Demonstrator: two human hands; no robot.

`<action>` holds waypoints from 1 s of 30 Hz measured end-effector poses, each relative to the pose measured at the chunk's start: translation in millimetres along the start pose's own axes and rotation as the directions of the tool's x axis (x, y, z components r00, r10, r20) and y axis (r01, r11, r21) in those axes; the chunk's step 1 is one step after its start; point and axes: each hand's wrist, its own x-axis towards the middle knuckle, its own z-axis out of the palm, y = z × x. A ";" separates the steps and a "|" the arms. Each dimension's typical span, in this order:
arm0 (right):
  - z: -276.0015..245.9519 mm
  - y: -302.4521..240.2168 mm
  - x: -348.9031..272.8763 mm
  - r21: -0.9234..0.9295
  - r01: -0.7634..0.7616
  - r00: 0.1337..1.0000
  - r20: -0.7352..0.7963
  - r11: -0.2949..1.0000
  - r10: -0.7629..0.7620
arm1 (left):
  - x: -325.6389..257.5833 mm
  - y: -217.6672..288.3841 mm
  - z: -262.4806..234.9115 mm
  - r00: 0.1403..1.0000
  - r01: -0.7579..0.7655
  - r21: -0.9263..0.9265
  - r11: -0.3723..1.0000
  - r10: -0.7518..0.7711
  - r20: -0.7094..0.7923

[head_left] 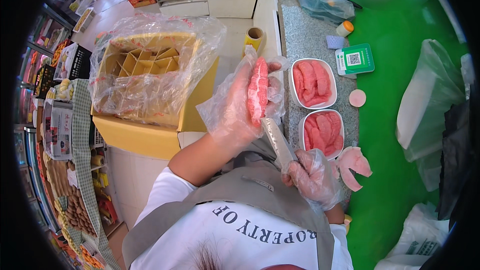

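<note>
Both my hands wear clear plastic gloves. A red pomelo segment (257, 92), streaked with white membrane, lies in the grip of my left hand (235, 105), raised in front of my apron. My right hand (314, 175) is closed round a knife whose blade (278, 142) points up and left, its tip at the lower end of the segment. To the right, two white tubs stand on the grey stone counter: the far tub (314, 106) and the near tub (300, 132), both filled with peeled pomelo flesh (324, 130). A piece of pale pink peel (354, 165) sits beside the near one.
On my left is a yellow carton (135, 135) with cardboard dividers and a clear plastic liner. A green sign with a square code (356, 59), a round pink slice (357, 98) and an orange-capped jar (345, 28) are by the tubs. Plastic bags (425, 100) lie on the green surface.
</note>
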 end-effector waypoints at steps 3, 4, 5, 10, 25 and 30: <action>-1.0 -5.7 -2.0 0.004 -0.034 0.999 -0.006 0.999 0.034 | -1.5 -2.3 5.4 0.998 -0.004 0.052 0.999 0.007 -0.066; -2.1 -5.8 -2.5 0.015 -0.044 0.999 0.003 0.999 0.044 | -1.2 -2.5 6.8 0.996 -0.002 0.068 0.998 0.008 -0.089; -4.1 -5.5 -3.3 0.025 -0.055 0.998 0.013 0.998 0.054 | -1.2 -2.9 7.7 0.996 -0.012 0.088 0.996 0.020 -0.092; -5.1 -1.2 -5.3 0.089 -0.087 0.996 0.025 0.992 0.085 | 0.2 -6.3 5.4 0.990 -0.082 0.142 0.987 0.097 -0.099; -1.7 -11.9 -0.1 -0.162 -0.059 0.998 -0.026 0.985 0.055 | 2.9 -8.0 0.2 0.987 -0.090 0.119 0.989 0.105 -0.124; -2.8 -12.5 -2.3 0.046 -0.152 0.988 -0.007 0.987 0.153 | -2.6 -7.7 -1.1 0.970 -0.180 0.194 0.964 0.207 -0.131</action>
